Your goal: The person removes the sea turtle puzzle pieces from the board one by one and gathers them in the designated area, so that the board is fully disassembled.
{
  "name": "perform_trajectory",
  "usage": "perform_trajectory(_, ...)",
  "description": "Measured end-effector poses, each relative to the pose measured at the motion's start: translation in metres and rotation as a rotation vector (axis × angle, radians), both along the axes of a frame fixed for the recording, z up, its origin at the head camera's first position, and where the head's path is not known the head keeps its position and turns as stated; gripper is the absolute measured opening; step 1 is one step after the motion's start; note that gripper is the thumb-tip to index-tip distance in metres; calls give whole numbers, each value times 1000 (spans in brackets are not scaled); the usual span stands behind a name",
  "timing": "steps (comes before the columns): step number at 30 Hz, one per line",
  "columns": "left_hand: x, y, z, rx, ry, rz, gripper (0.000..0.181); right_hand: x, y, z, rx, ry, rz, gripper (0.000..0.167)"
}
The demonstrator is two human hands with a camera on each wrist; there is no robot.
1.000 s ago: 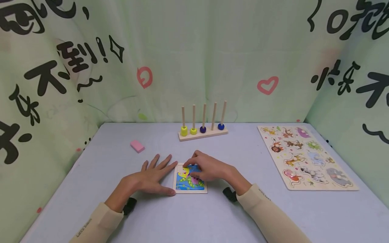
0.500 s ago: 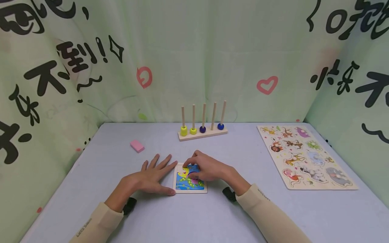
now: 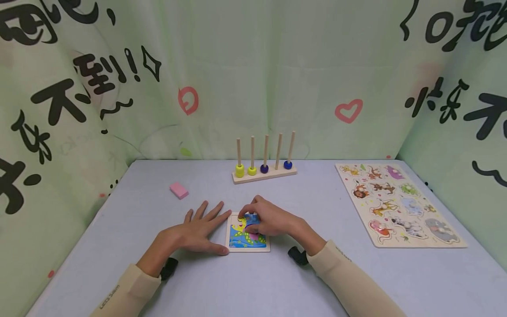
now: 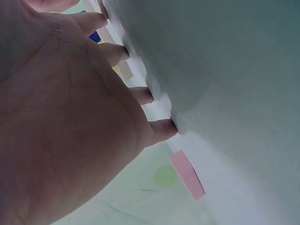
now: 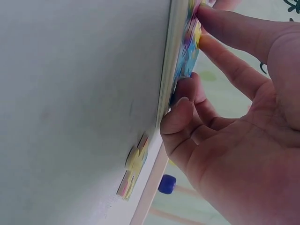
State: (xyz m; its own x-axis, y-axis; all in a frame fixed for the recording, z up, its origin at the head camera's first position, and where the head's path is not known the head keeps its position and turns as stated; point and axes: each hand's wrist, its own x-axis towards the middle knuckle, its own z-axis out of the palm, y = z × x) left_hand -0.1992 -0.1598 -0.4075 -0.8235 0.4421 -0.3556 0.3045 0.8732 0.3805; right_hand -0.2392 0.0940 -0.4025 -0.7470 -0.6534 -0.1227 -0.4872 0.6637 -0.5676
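Note:
A small jigsaw puzzle point(image 3: 239, 241) in a light wooden frame lies on the table, with a blue, yellow and pink picture. My left hand point(image 3: 198, 234) rests flat with fingers spread, thumb and index finger against the frame's left edge. Over the puzzle's upper right part is my right hand point(image 3: 273, 220); its curled index finger and thumb pinch at a puzzle piece point(image 3: 242, 223), partly hidden. In the right wrist view, its other fingers bend by the frame's edge. A loose puzzle piece point(image 5: 133, 168), yellow and pink, lies on the table beyond; my hand hides it in the head view.
A pink block point(image 3: 179, 191) lies behind my left hand. At the back stands a wooden peg stand point(image 3: 264, 177) with several upright rods and yellow and blue beads. An animal puzzle board point(image 3: 400, 207) lies at the right. Printed curtains surround the table's back and sides.
My right thumb has shifted slightly left on the puzzle since a second ago, and the hand barely moves. The left hand and the puzzle frame stay in place.

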Motion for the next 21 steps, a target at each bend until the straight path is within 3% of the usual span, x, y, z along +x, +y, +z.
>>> perform_trajectory(21,-1,-1,-1,5,-4,-5,105,-2,6,6,18,49,54,41)
